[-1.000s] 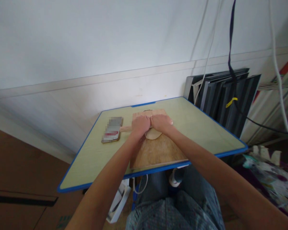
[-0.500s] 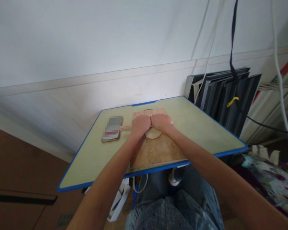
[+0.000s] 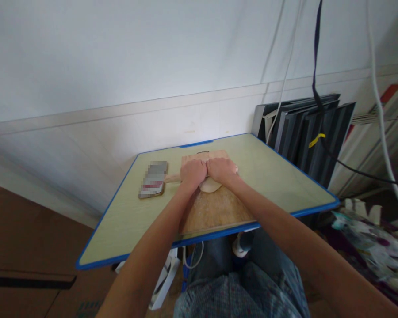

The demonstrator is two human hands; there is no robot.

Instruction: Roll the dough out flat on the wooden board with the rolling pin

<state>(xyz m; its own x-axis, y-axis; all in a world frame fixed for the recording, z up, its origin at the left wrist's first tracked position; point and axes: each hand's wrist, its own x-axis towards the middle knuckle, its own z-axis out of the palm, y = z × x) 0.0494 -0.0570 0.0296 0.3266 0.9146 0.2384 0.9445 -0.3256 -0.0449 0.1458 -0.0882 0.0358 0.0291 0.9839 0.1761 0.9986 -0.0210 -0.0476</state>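
Observation:
Side by side, my left hand (image 3: 194,171) and my right hand (image 3: 221,169) are closed around a wooden rolling pin (image 3: 172,177). One end of the pin sticks out to the left of my left hand; its middle is hidden under my fingers. Beneath the pin lies a flat, pale piece of dough (image 3: 210,185), its near edge showing between my wrists. The dough rests on a wooden cutting board (image 3: 219,210), which reaches the table's front edge.
A blue-edged, pale green table (image 3: 272,172) stands against the wall. Left of the board lies a phone (image 3: 153,179), its screen blurred out. Dark panels (image 3: 305,128) lean at the right, with hanging cables (image 3: 316,66) before them. Plastic bags (image 3: 371,243) lie at lower right.
The view has shifted slightly. Both hands stay closed on the rolling pin over the dough, with hardly any visible movement across the board.

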